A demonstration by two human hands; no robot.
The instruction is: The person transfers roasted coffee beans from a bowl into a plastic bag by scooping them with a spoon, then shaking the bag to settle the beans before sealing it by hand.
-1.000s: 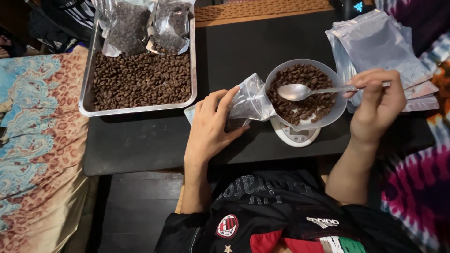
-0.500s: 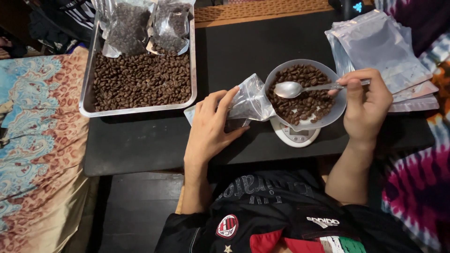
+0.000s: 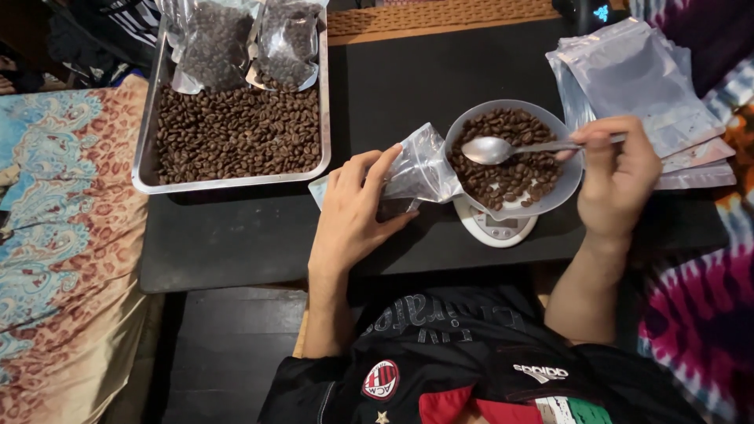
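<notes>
My left hand point(image 3: 355, 206) holds a clear plastic pouch point(image 3: 420, 166) tilted with its mouth against the rim of a translucent bowl point(image 3: 567, 184). The bowl is full of brown coffee beans point(image 3: 510, 169) and sits on a small white scale point(image 3: 496, 228). My right hand point(image 3: 616, 177) grips the handle of a metal spoon point(image 3: 491, 149), whose bowl hovers empty over the beans near the pouch's mouth.
A metal tray point(image 3: 149, 157) of coffee beans lies at the back left, with two filled clear pouches point(image 3: 243, 39) leaning at its far end. A stack of flat silver pouches point(image 3: 640, 86) lies at the right. Patterned cloth point(image 3: 55, 235) covers the left side beside the black table point(image 3: 236, 235).
My right hand and the spoon have shifted left, bringing the spoon closer to the pouch's mouth. The left hand and pouch have stayed in place.
</notes>
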